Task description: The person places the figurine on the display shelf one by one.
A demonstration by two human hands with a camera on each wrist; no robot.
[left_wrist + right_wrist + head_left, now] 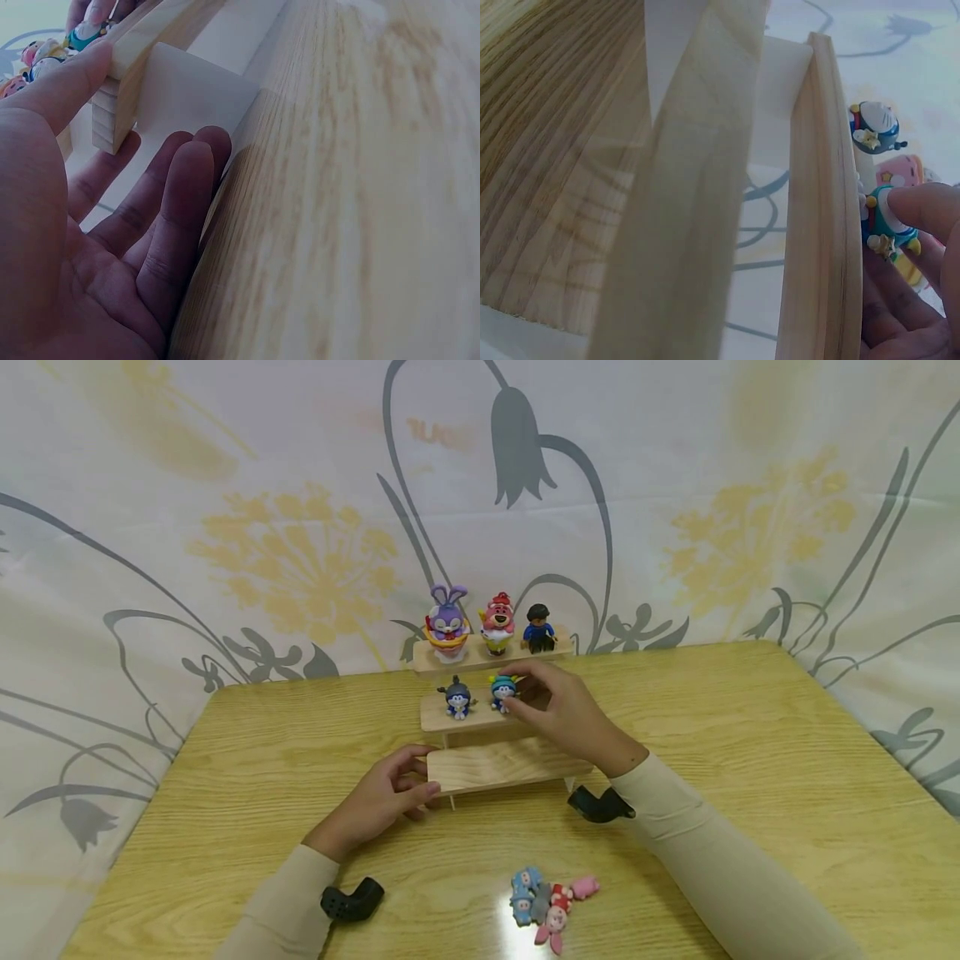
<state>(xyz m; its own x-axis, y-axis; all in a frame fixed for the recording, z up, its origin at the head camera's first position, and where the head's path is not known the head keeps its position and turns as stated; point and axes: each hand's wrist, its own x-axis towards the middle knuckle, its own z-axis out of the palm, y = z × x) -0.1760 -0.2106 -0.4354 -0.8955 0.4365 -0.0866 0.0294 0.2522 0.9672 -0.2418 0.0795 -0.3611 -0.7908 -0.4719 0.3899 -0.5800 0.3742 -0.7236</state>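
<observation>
My right hand pinches a small figurine with a teal hat between thumb and fingers, at the middle step of a wooden display stand. In the right wrist view, the thumb presses this figurine close against the step's edge. To its left on the same step stands a dark-haired figurine. My left hand holds the left end of the bottom step. In the left wrist view, its thumb lies on the board's end, with the index fingertip at the underside and the other fingers loosely bent.
On the top step stand a purple bunny figurine, a pink bear figurine and a dark-haired toy man. Several small blue, grey, red and pink figurines lie on the table in front. A patterned cloth hangs behind.
</observation>
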